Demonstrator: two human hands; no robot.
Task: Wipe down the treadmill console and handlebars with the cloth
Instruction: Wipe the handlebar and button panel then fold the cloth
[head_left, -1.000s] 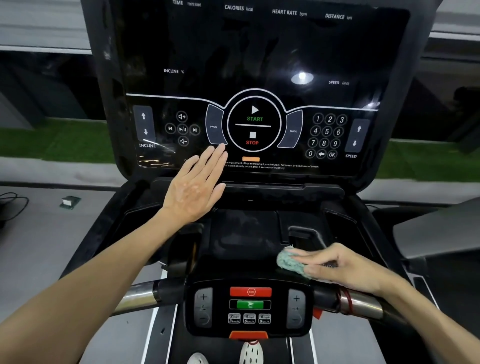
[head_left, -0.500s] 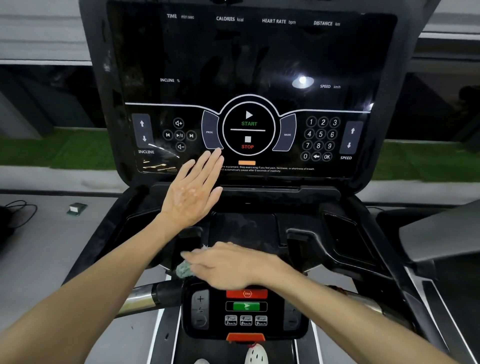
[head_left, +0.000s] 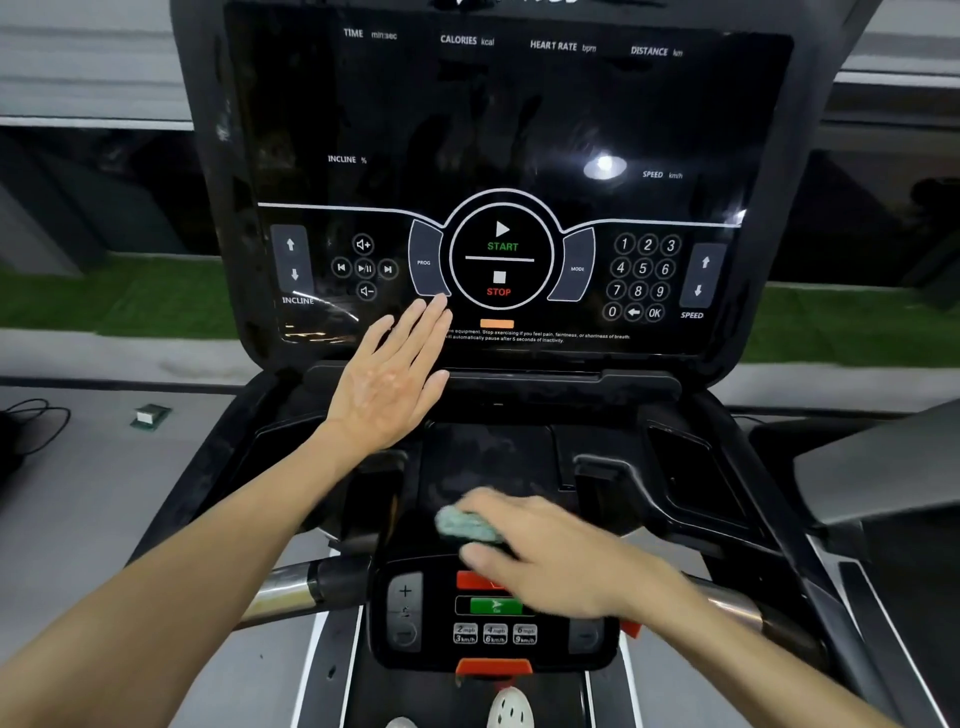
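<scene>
Left hand (head_left: 387, 384) at PROG (head_left: 424, 262) — right (head_left: 561, 556) grips cloth (head_left: 465, 525).

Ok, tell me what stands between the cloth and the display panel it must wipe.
Nothing lies between the cloth, held by the right hand, and the display panel. But the left hand rests flat on the panel's lower edge, below PROG, covering that patch.

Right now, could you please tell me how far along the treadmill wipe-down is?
Early, I'd judge. Done: nothing plainly; the screen shows streaks beside INCLINE. In hand: the right hand holds the cloth on the smeared tray below the screen, blurred mid-wipe, while the left hand lies flat on the screen's lower edge. Left: the screen, the handlebar and the lower button panel, probably.
</scene>
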